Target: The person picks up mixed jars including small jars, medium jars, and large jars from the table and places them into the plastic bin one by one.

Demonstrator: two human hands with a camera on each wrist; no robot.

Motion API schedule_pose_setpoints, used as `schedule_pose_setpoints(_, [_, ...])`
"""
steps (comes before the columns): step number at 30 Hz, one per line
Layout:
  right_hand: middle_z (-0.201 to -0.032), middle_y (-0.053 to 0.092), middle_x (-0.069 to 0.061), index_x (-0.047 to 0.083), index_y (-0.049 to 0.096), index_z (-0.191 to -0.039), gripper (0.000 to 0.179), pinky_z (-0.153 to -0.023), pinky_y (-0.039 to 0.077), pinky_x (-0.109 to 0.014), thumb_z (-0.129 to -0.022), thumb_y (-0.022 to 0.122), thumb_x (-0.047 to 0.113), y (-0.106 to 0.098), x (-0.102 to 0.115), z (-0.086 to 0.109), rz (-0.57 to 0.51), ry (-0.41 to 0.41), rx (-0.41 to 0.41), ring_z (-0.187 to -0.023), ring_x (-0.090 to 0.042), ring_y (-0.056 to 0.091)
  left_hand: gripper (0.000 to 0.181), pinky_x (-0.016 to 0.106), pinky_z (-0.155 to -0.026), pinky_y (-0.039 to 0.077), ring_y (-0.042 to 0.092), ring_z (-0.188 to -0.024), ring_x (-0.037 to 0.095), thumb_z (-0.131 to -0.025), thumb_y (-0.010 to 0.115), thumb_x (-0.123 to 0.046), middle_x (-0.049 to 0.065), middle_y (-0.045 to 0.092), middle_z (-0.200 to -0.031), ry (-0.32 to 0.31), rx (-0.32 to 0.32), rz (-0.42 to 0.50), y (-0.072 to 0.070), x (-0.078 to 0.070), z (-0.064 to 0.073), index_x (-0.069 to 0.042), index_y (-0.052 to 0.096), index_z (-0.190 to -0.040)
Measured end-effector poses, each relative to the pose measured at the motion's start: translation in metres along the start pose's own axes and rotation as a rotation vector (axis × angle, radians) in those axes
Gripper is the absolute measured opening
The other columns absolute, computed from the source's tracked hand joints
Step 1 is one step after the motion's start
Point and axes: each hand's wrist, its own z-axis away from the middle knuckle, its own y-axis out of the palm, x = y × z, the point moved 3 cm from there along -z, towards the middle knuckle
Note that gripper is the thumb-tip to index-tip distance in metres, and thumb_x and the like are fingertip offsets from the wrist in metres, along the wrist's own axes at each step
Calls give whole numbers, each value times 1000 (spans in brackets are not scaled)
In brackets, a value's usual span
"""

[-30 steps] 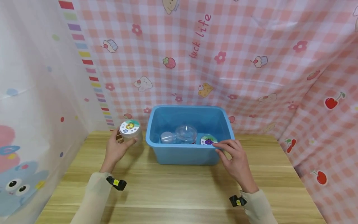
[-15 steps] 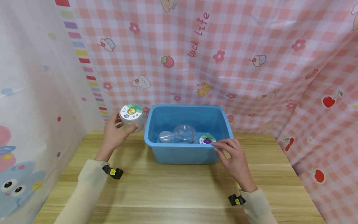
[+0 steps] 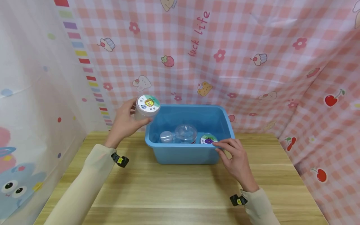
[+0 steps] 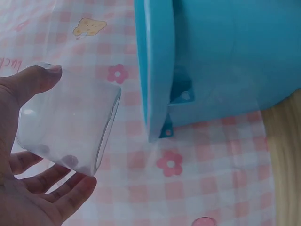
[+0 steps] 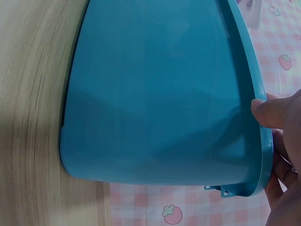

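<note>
My left hand (image 3: 125,120) grips a clear plastic jar (image 3: 142,115) around its side, thumb in front and fingers behind. The jar has a round white and green lid label (image 3: 148,103) with a yellow cartoon. It is raised off the table, near the left rim of a blue plastic bin (image 3: 188,155). In the left wrist view the see-through jar (image 4: 70,122) shows nothing inside. My right hand (image 3: 234,157) pinches the bin's front rim near its right corner; in the right wrist view the thumb (image 5: 270,112) lies on the rim's outer side.
Inside the bin lie a small clear container (image 3: 166,137), a larger round clear container (image 3: 186,133) and a lid with a purple fruit picture (image 3: 208,139). The bin stands on a wood-grain table (image 3: 180,190). A pink checked cloth (image 3: 180,47) hangs right behind it.
My left hand has lifted the jar off the table and carried it up and to the right, to the bin's left rim. The right hand stays on the front rim.
</note>
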Motion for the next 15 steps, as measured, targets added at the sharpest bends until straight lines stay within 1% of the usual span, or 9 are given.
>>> schedule_pose_setpoints(3, [-105, 71, -2, 17, 80, -111, 29, -80, 44, -28, -86, 80, 1, 0, -1, -1, 1, -2, -2, -99, -19, 55, 87, 54, -103, 51, 56, -121, 28, -78, 89, -36, 8, 59, -138, 36, 23, -27, 2, -9, -10, -17, 46, -151])
schedule_pose_setpoints(10, [-106, 71, -2, 17, 80, -111, 27, -82, 45, -30, -87, 80, 4, -2, 2, -1, 11, 11, 9, -101, -19, 56, 93, 55, -105, 51, 55, -127, 32, -79, 88, -37, 10, 53, -147, 12, 114, -91, 11, -19, -26, -18, 39, -156])
schedule_pose_setpoints(15, [-105, 71, -1, 17, 80, -111, 28, -81, 44, -29, -87, 80, 3, -1, 3, -1, 6, 8, 9, -100, -19, 55, 91, 53, -104, 52, 56, -126, 32, -80, 88, -41, 8, 53, -148, 22, 146, -119, 18, -20, -33, -18, 42, -154])
